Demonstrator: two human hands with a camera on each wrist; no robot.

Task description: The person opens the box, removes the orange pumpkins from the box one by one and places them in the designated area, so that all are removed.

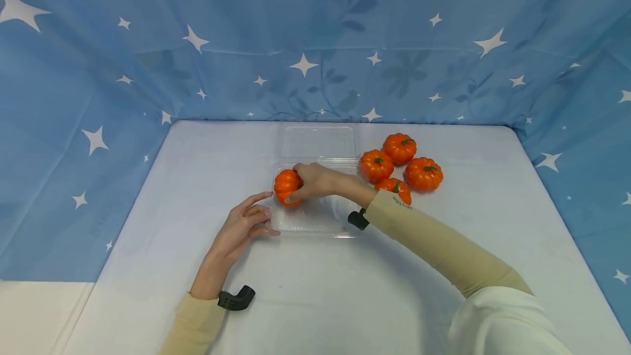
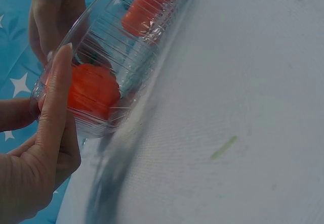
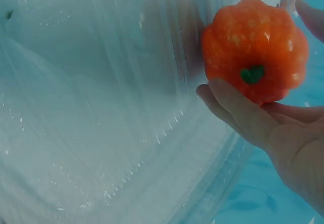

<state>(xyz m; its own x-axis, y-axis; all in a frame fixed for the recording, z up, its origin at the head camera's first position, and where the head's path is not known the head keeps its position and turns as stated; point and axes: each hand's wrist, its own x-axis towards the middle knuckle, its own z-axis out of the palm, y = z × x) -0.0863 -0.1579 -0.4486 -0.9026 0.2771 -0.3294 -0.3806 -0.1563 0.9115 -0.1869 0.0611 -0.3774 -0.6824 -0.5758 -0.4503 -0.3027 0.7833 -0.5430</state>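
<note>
A small orange pumpkin (image 1: 287, 187) with a green stem is at the left end of an open clear plastic box (image 1: 315, 222). My right hand (image 1: 315, 181) holds this pumpkin, thumb on the near side and fingers on the far side. In the right wrist view, the pumpkin (image 3: 255, 47) is against the fingers with its stem showing. My left hand (image 1: 245, 223) touches the box's left end from outside. Seen from the left wrist, a straight finger of the left hand (image 2: 43, 148) lies along the clear wall, the pumpkin (image 2: 93, 91) just behind it.
Several more orange pumpkins (image 1: 424, 174) stand on the white table (image 1: 473, 223) to the right of the box, one partly hidden by the right forearm. The box's clear lid (image 1: 319, 141) lies folded back behind it. A blue star-patterned curtain (image 1: 227, 81) hangs beyond the table.
</note>
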